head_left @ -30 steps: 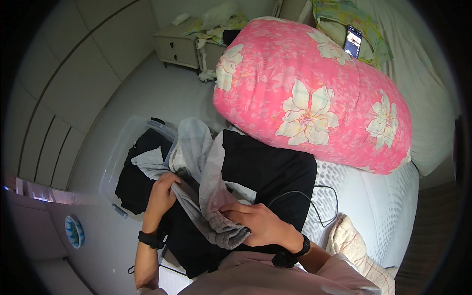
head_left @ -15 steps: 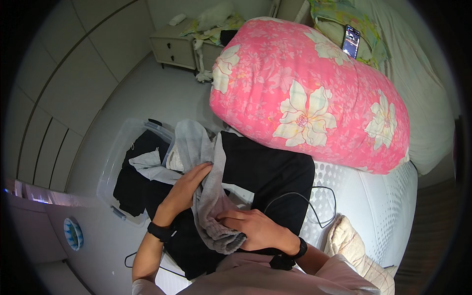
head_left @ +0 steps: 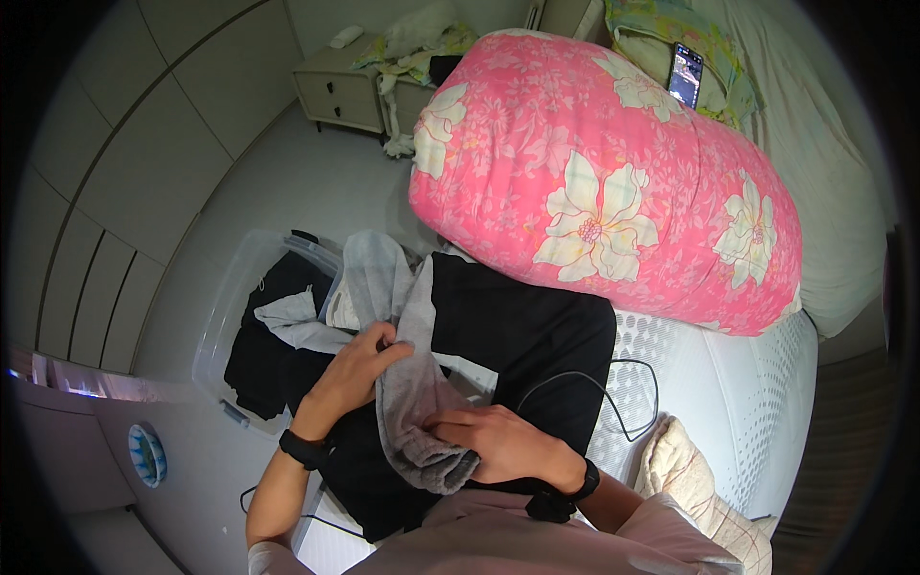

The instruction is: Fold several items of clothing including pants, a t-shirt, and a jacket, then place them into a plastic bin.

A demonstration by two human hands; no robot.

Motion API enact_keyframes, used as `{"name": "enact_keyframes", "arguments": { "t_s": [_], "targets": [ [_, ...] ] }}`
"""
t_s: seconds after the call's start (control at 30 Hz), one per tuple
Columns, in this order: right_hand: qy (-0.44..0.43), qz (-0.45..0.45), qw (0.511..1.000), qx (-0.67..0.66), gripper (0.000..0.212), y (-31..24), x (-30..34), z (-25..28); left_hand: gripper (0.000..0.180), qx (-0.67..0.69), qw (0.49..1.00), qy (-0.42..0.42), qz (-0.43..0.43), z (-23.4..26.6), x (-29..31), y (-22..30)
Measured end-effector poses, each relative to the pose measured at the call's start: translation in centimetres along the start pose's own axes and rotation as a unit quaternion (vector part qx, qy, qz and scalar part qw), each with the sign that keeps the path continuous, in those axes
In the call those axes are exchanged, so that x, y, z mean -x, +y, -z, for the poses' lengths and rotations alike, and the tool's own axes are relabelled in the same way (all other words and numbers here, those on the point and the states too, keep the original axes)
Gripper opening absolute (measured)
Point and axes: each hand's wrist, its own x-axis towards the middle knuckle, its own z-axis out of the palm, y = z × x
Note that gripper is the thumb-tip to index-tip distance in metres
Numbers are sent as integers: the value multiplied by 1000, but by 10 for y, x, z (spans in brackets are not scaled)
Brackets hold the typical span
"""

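Note:
A grey garment with a gathered elastic end, which looks like sweatpants (head_left: 414, 393), lies lengthwise across a black garment (head_left: 522, 321) in front of me. My left hand (head_left: 350, 374) is at its left edge, fingers curled and thumb against the cloth, closed on it. Lower down, near the gathered end, my right hand (head_left: 503, 444) grips the same grey cloth, its fingertips tucked into a fold. The far end of the grey cloth loops over toward a clear plastic bin (head_left: 216, 359). A white patch shows on the black cloth between my hands.
Dark clothes (head_left: 264, 355) fill the bin on the floor. A pink flowered quilt bundle (head_left: 498, 144) bulks on the bed (head_left: 757, 383), with a phone (head_left: 685, 75) propped behind it. A black cable (head_left: 632, 422) loops at the right, near a cream quilted cloth (head_left: 685, 479). A nightstand (head_left: 335, 91) stands at the back.
My left hand has gone from lying with fingers stretched along the grey cloth to curling its fingers at the edge, slightly lower and to the left. My right hand keeps its place.

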Motion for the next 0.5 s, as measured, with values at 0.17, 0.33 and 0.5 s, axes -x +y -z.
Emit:
{"name": "enact_keyframes", "arguments": {
  "t_s": [0.17,0.33,0.5],
  "targets": [
    [26,-26,999,3,45,9,6,8,37,57,998,24,30,8,0,-7],
    [198,-31,977,72,42,25,12,41,36,21,997,76,-20,23,-2,-11],
    [294,37,948,116,41,24,-7,74,23,-5,984,171,-45,56,8,7]
  ]
}}
